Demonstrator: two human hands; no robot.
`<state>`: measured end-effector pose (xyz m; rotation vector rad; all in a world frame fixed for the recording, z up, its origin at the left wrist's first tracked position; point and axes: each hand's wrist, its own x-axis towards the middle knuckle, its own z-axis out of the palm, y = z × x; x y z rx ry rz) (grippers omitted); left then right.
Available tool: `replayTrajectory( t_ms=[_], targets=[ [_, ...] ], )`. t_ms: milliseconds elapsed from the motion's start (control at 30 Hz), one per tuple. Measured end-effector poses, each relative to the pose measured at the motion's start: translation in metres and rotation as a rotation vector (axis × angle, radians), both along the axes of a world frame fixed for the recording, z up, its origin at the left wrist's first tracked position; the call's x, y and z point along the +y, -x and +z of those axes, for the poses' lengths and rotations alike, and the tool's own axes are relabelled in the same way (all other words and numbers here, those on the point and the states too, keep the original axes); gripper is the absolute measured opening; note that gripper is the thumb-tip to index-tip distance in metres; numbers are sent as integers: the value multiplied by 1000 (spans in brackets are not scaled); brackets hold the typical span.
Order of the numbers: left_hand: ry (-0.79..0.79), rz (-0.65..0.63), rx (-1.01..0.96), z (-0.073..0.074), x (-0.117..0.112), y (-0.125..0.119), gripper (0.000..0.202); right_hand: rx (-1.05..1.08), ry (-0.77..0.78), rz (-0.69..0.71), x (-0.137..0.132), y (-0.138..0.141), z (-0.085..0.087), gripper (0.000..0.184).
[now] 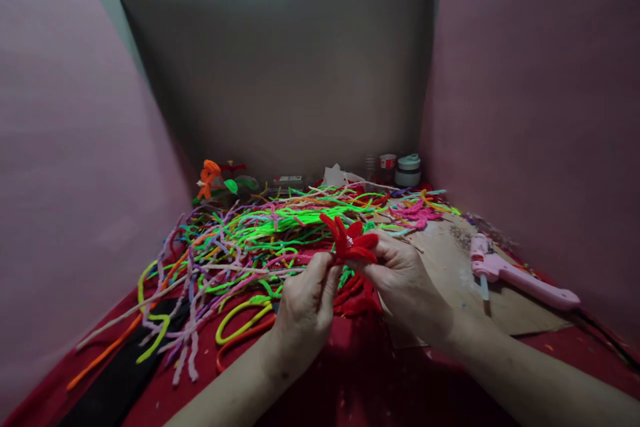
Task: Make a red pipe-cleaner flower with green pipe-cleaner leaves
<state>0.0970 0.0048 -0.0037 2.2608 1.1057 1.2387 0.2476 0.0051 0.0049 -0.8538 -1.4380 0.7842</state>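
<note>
A red pipe-cleaner flower [349,240] with looped petals and a pale, beaded-looking centre is held up between both hands. My left hand [309,292] pinches it from below at its left side, thumb and finger closed. On the other side my right hand [405,280] grips the flower's right petals between thumb and fingers. Fingertips cover the flower's underside. Behind and left of the hands spreads a loose heap of pipe cleaners [280,221] in green, pink, purple, orange and other colours.
A pink glue gun [525,278] lies at right on a cardboard sheet [445,267]. At the back stand a lidded jar [408,171] and an orange pipe-cleaner flower [210,177]. Red cloth [350,367] covers the table. Pink panels [540,113] rise on both sides.
</note>
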Motion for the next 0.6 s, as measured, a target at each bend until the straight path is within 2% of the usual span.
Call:
replayTrajectory(
  t_ms=[100, 200, 267, 467, 600],
  targets=[
    [208, -73, -193, 3, -2, -1, 11, 135, 44, 109, 1, 1, -2, 8],
    [536, -190, -379, 7, 0, -1, 16, 292, 186, 282, 2, 1, -1, 6],
    [704, -287, -455, 9, 2, 1, 22, 368, 256, 344, 1, 1, -1, 10],
    [1000, -528, -534, 9, 15, 9, 28, 378, 355, 530, 0, -1, -4, 16],
    [1136, -617, -461, 9, 20, 12, 29, 371, 332, 508, -2, 0, -6, 15]
  ],
)
